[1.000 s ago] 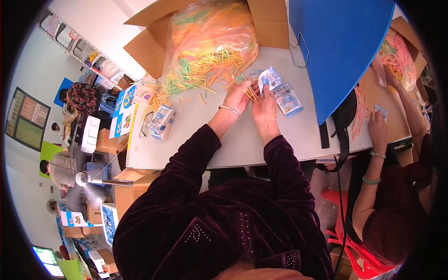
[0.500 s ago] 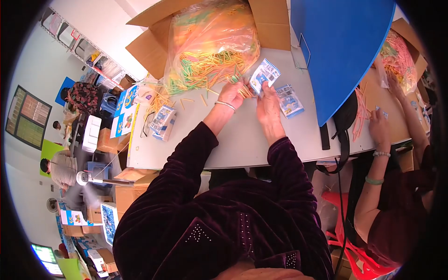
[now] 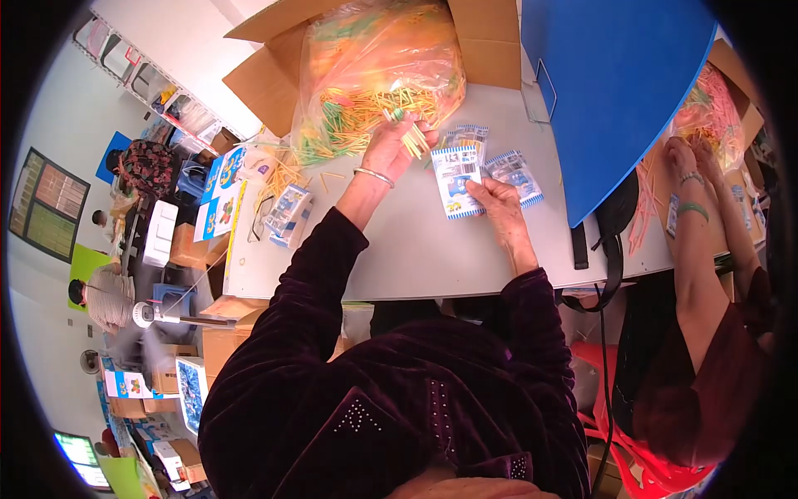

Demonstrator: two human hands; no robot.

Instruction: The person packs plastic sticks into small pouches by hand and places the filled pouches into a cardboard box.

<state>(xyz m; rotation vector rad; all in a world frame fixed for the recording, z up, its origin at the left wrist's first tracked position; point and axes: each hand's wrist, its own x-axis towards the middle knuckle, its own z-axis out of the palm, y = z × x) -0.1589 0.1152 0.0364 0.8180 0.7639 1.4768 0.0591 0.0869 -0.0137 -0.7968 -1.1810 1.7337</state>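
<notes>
Several thin yellow and green sticks (image 3: 414, 143) are gripped in the closed fingers of my left hand (image 3: 386, 155), palm upward, just in front of the large clear bag. My right hand (image 3: 504, 213) pinches the edge of a blue-and-white printed packet (image 3: 453, 193) between thumb and fingers over the white table. A second packet (image 3: 517, 176) lies to the right, partly behind that hand. More packets (image 3: 470, 135) show behind the held one. The clear plastic bag (image 3: 378, 50) is full of the same kind of sticks, with loose ones spilling at its mouth.
The bag sits in an open cardboard box (image 3: 490, 41). Left on the table (image 3: 391, 266) are stacked packets (image 3: 288, 214), glasses (image 3: 260, 219) and scattered sticks (image 3: 285, 176). A blue panel (image 3: 611, 91) stands at right; beyond it a co-worker's arms (image 3: 694, 241) reach over another table.
My hands have moved apart. The left, with its sticks, rose slightly and moved left; the right brought its packet lower, now flatter to view. The co-worker's nearer hand reached farther toward the bag.
</notes>
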